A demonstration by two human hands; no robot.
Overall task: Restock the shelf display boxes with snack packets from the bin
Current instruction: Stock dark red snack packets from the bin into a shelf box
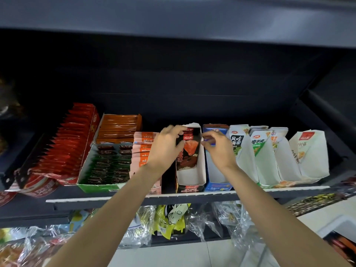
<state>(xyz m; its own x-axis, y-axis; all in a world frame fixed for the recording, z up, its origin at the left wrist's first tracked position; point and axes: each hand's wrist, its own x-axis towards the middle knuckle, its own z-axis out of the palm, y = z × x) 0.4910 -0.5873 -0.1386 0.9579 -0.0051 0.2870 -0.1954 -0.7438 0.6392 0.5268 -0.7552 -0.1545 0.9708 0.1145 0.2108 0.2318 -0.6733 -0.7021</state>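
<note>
1. The display box (pixel 189 176), on the shelf (pixel 134 198) between the pink packets (pixel 140 149) and the blue box (pixel 213 170), is thin card; expect it to flex.
2. The dark snack packet (pixel 189 153) stands upright at its back, long axis vertical, face toward you. It looks light, slick and crushable.
3. Your left hand (pixel 166 146) pinches its left edge between thumb and curled fingers.
4. Your right hand (pixel 216 144) curls at its right edge; actual contact is unclear.
</note>
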